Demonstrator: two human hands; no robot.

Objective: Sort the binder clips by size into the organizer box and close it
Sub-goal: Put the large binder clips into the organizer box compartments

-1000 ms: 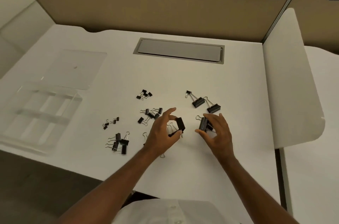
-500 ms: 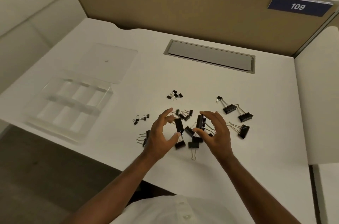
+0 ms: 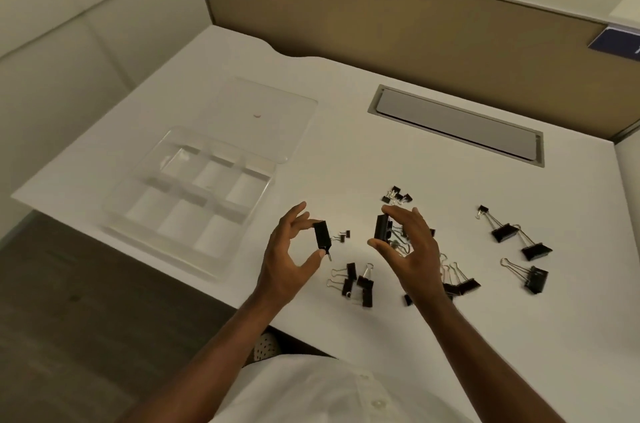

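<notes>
A clear organizer box (image 3: pixel 145 214) with several compartments sits open at the desk's left edge, its lid (image 3: pixel 266 117) folded back flat. My left hand (image 3: pixel 287 259) pinches one black binder clip (image 3: pixel 321 235) above the desk, right of the box. My right hand (image 3: pixel 408 249) grips a larger black binder clip (image 3: pixel 381 227) between thumb and fingers. Loose clips lie around: medium ones (image 3: pixel 356 284) below my hands, three large ones (image 3: pixel 526 249) at the right, small ones (image 3: pixel 396 196) farther back.
A grey cable hatch (image 3: pixel 457 124) is set into the desk near the tan partition (image 3: pixel 381 13). The desk's front edge runs diagonally just below the box. More clips (image 3: pixel 460 285) lie beside my right wrist.
Both hands have lifted their clips off the desk and shifted left toward the box. The camera has swung left, so the box now sits closer to centre.
</notes>
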